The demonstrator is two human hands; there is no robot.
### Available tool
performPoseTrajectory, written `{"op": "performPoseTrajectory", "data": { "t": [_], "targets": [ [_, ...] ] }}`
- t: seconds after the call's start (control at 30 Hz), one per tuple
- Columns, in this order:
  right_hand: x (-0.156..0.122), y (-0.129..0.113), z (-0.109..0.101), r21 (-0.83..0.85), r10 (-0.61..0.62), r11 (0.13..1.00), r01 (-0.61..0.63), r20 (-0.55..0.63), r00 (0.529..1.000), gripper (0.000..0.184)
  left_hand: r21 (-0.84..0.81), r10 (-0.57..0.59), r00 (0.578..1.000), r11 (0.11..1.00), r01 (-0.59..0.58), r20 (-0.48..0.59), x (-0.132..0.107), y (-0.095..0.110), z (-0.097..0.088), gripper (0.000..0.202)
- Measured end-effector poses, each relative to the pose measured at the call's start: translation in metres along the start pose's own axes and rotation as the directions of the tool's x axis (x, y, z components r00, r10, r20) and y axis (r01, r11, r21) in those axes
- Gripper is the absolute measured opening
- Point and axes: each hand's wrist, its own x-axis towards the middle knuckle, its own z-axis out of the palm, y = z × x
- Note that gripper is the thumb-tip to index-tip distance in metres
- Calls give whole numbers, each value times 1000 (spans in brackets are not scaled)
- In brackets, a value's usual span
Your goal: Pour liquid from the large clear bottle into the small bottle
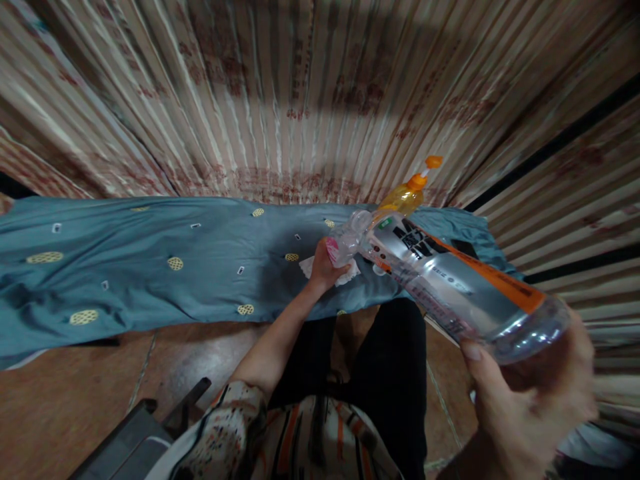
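My right hand [535, 387] grips the base of a large clear plastic bottle [445, 280] with a silver and orange label. The bottle is tilted, its neck end lower and away from me. At its neck end is a small clear plastic container [347, 240] with a pink mark, perhaps a cup or bottle. My left hand [325, 267] is closed around that container. Whether the two touch, I cannot tell. A white scalloped cloth or tissue [349, 275] shows beneath my left hand. Behind the large bottle stands a yellow pump bottle [400, 199] with an orange top.
A blue-green cloth with pineapple prints [210, 260] covers a long narrow table. A small white round piece [379, 270] and a dark flat object [463, 249] lie on it. Patterned curtains [280, 100] hang behind. Grey furniture [123, 440] stands at the lower left.
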Motion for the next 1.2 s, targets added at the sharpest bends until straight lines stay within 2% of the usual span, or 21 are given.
{"op": "performPoseTrajectory", "data": {
  "t": [0.37,0.53,0.83,1.03,1.2],
  "targets": [
    [0,-1,0,-3,10,1000,-10,-26,1000,106,-13,-31,999,999,31,22,0,3,-2,81],
    [0,-4,0,-21,57,998,-57,-19,998,104,-20,-31,999,999,31,18,0,3,-1,80],
    [1,3,0,-14,-69,998,68,-39,997,101,-42,-58,998,997,59,18,0,3,-1,81],
    [1,2,2,1,-32,999,33,-53,998,99,-42,-38,999,998,38,9,0,1,1,84],
    [1,1,0,14,3,1000,-2,-41,999,102,-41,-13,1000,999,12,-7,-1,-2,2,79]
  ]
}}
